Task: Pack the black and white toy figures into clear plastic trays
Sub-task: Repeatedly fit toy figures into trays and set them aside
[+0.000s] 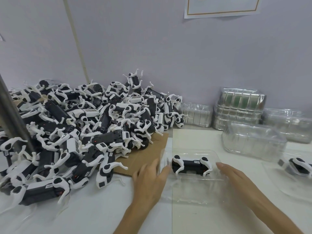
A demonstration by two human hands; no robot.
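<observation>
toy figure (191,165) in clear tray (194,195), flat hands either side, figure heap (76,125) left

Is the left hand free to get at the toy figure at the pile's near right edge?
Likely yes: the left hand lies open at the clear tray's edge, and that toy figure sits uncovered just to its left.

Nothing is legible: the white label (196,161) on the toy figure (189,165) in the tray (194,191) is blurred, barcode stickers (91,110) in the pile (76,129) are unreadable (stripes only), and the wall notice (221,7) is cropped.
</observation>
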